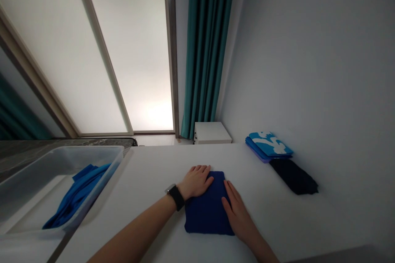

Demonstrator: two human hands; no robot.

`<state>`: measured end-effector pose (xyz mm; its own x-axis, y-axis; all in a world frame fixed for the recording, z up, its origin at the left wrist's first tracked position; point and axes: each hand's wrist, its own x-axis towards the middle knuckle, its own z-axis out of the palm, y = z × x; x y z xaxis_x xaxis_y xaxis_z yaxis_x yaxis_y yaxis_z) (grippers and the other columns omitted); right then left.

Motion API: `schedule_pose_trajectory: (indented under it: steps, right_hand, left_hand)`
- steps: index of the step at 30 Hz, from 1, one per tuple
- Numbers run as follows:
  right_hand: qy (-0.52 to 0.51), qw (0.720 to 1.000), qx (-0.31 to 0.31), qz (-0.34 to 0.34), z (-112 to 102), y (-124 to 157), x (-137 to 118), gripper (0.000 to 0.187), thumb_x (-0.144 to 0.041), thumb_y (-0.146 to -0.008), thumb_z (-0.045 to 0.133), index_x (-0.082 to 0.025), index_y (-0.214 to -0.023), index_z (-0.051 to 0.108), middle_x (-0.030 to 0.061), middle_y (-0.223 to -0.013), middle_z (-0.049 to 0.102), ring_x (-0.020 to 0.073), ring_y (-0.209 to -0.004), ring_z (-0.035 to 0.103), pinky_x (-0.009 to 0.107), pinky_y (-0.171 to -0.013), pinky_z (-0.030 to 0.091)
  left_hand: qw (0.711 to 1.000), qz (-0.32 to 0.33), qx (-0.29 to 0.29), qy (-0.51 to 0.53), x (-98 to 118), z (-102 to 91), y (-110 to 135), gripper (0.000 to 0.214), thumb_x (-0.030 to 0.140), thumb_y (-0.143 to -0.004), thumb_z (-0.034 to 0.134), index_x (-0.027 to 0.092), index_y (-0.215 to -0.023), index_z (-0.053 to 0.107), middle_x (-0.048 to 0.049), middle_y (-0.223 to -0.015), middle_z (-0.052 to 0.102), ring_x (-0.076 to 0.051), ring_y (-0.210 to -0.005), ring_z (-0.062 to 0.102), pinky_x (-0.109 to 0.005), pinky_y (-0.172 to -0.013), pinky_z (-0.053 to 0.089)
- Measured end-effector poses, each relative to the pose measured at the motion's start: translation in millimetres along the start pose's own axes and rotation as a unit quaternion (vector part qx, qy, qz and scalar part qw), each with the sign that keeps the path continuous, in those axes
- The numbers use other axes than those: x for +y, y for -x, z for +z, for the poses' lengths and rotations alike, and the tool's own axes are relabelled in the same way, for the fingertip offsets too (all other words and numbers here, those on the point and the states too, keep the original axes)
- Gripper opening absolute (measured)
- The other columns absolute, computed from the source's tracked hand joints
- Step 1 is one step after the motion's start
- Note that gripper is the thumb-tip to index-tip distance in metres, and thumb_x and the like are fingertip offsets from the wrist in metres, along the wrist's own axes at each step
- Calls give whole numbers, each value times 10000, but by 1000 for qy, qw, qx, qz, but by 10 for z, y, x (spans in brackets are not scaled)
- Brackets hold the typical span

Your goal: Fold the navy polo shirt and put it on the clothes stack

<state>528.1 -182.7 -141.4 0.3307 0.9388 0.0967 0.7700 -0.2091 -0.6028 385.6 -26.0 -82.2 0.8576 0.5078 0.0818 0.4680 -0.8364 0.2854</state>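
A dark blue folded cloth [209, 211] lies flat on the white table [148, 172] in front of me. My left hand [196, 181], with a black-banded watch [175, 196] at the wrist, rests on its upper left part, fingers stretched out and thumb on the fabric. Along the cloth's right edge lies my right hand [237, 211], fingers extended and touching the side. Neither hand grips anything. The exact kind of garment cannot be made out from its folded shape.
At the right by the wall are a stack of folded blue cloths [268, 144] and a folded black cloth [294, 176]. A translucent plastic bin [115, 154] on the left holds a crumpled blue cloth [82, 191]. A small white cabinet [212, 132] stands beyond the table.
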Motion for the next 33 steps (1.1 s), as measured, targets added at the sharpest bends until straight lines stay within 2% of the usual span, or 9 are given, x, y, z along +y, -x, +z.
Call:
schedule_pose_trajectory:
  steps: [6,9,12,16,20,23,27,31,33]
  right_hand:
    - [117,992,23,35,49,-2,-25,572,-442,-945,328,-121,-1390,492,134,-1470,461,282,-1394,364,485,-1190,180]
    - [129,990,55,33,12,-18,-9,519,-471,-925,378,-140,-1265,588,146,-1370,542,311,-1309,457,491,-1158,254]
    - [112,992,62,17,-22,-51,23,462,-491,-914,411,-178,-1181,618,134,-1289,581,304,-1218,526,468,-1098,347]
    - [100,994,46,19,-27,-106,54,504,-506,-894,445,-173,-1251,571,140,-1320,560,311,-1257,497,493,-1132,287]
    - [74,997,21,20,-64,-166,58,612,-515,-861,490,-180,-1373,481,136,-1383,529,323,-1325,434,491,-1136,279]
    - [27,999,-2,28,-145,-235,22,715,-511,-821,551,-162,-1430,416,145,-1390,527,329,-1324,433,485,-1122,298]
    - [-114,990,-37,68,-267,-354,-113,854,-469,-753,647,-164,-1481,323,161,-1382,533,326,-1297,471,501,-1093,335]
    - [-380,916,-123,40,-392,-447,-299,716,-433,-763,673,-208,-1395,422,120,-1326,597,268,-1182,588,421,-988,473]
    - [-437,881,-172,59,-452,-481,-356,653,-420,-735,715,-198,-1310,501,111,-1252,649,268,-1125,626,404,-944,508]
  left_hand:
    - [999,-8,-29,9,199,54,-186,571,544,-967,324,155,-1348,498,-179,-1277,589,-352,-1207,518,-526,-1008,369]
    - [996,-14,-78,31,149,-21,-291,592,610,-912,414,152,-1250,578,-197,-1268,585,-385,-1205,506,-561,-998,364]
    - [989,-7,-137,61,49,-133,-445,588,640,-837,531,163,-1164,636,-177,-1231,625,-364,-1162,549,-509,-989,396]
    - [958,-7,-254,134,-95,-258,-715,564,657,-749,624,181,-1043,699,-101,-1051,726,-284,-953,671,-373,-831,512]
    - [908,-21,-361,211,-188,-303,-955,498,621,-602,759,195,-857,727,-50,-882,761,-258,-804,705,-341,-706,553]
    - [877,-18,-399,267,-203,-319,-1029,488,556,-499,841,209,-820,720,-20,-833,763,-246,-776,709,-343,-713,563]
    - [860,-9,-394,324,-201,-398,-980,470,519,-510,855,214,-836,709,2,-794,754,-233,-739,701,-360,-725,560]
    - [860,-7,-354,367,-257,-534,-870,437,452,-559,857,213,-888,697,11,-832,746,-216,-757,688,-329,-714,544]
    - [863,-14,-328,385,-327,-595,-818,425,424,-568,862,206,-889,690,7,-842,740,-210,-762,681,-309,-700,533]
